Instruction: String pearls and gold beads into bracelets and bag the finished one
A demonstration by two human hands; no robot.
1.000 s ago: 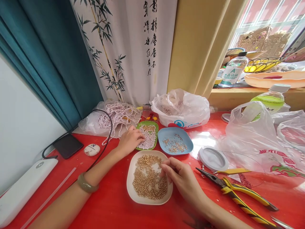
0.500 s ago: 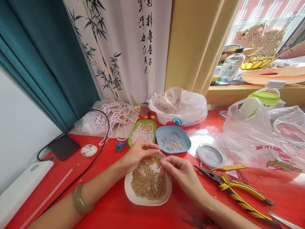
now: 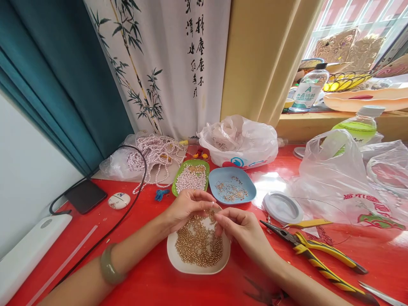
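Over the far rim of a white dish (image 3: 178, 263) my two hands meet, fingertips a short way apart. The dish holds many small gold beads (image 3: 199, 248). My left hand (image 3: 188, 206), with a green bangle (image 3: 110, 265) on the wrist, is closed in a pinch; a tiny pale spot shows at its fingertips. Thumb and forefinger of my right hand (image 3: 237, 223) are pressed together too. Whatever either pinch holds is too small to name. Beyond the hands are a green dish (image 3: 174, 187) of pink and gold beads and a blue dish (image 3: 216, 196) with small metal pieces.
Yellow-black pliers (image 3: 307, 250), scissors tips (image 3: 382, 295) and a grey round lid (image 3: 282, 208) lie to the right. Plastic bags (image 3: 334, 170) stand behind. At left are pink bead strings (image 3: 148, 155), a black phone (image 3: 86, 196), a white mouse-like object (image 3: 119, 201) and a black cable (image 3: 127, 212).
My hands stay over the white dish, both still pinched. The left fingertips have shifted very slightly; nothing else has visibly moved apart from a small shift of the view.
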